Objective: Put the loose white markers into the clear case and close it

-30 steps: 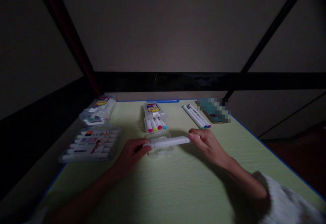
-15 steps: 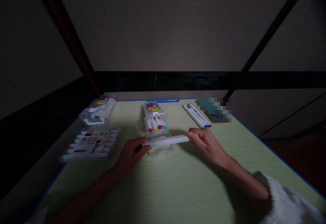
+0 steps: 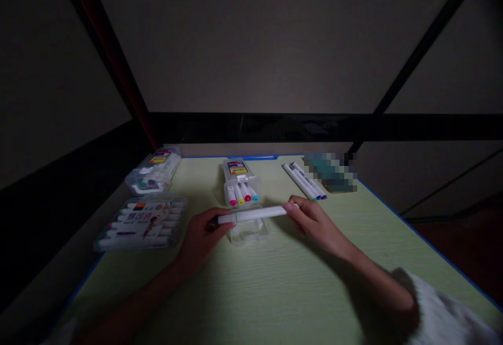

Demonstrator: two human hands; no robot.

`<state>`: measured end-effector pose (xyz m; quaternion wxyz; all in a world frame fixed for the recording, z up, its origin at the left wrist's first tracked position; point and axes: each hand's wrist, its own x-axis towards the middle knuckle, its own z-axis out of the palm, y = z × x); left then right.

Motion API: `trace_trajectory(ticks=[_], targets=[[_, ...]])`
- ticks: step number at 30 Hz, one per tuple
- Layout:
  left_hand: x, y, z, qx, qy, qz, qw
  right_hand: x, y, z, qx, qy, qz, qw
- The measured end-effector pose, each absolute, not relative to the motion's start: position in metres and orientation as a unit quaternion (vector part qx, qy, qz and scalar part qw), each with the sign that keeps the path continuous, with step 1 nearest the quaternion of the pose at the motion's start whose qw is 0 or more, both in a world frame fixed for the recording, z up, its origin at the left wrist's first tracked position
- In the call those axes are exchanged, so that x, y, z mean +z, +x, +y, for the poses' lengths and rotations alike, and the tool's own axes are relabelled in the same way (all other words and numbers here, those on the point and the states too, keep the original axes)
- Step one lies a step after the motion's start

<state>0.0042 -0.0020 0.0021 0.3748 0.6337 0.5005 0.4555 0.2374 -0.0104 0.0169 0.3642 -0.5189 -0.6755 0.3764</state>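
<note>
A white marker (image 3: pixel 255 213) is held level above the pale green table (image 3: pixel 275 282), one end in each hand. My left hand (image 3: pixel 204 235) pinches its left end, where a dark tip or cap shows. My right hand (image 3: pixel 314 222) grips its right end with closed fingers. Just under the marker lies a clear plastic lid (image 3: pixel 248 230). Behind it stands an open clear marker box (image 3: pixel 239 180) with several markers, their pink, yellow, red and blue caps pointing at me.
At the left lie a flat clear case of markers (image 3: pixel 141 223) and a second clear marker box (image 3: pixel 154 171). Several loose white markers (image 3: pixel 304 180) lie at the back right, beside a blurred teal object (image 3: pixel 330 171). A dark rail runs behind the table.
The marker and both hands have shifted a little to the left and away from me. The grip on each end is unchanged.
</note>
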Motion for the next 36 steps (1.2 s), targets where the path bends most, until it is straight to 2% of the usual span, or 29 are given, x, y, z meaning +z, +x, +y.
trace_trajectory(ticks=[6, 11, 20, 36], targets=[[-0.003, 0.004, -0.004, 0.467, 0.654, 0.479, 0.353, 0.017, 0.237, -0.008, 0.437, -0.518, -0.619, 0.398], [-0.005, 0.000, -0.007, 0.493, 0.706, 0.443, 0.251, 0.018, 0.236, -0.005, 0.475, -0.492, -0.583, 0.438], [0.000, -0.001, -0.018, 0.540, 0.744, 0.383, 0.089, 0.016, 0.230, -0.006, 0.553, -0.447, -0.539, 0.452], [-0.006, -0.007, -0.026, 0.551, 0.760, 0.330, -0.101, 0.014, 0.228, -0.008, 0.547, -0.447, -0.552, 0.443]])
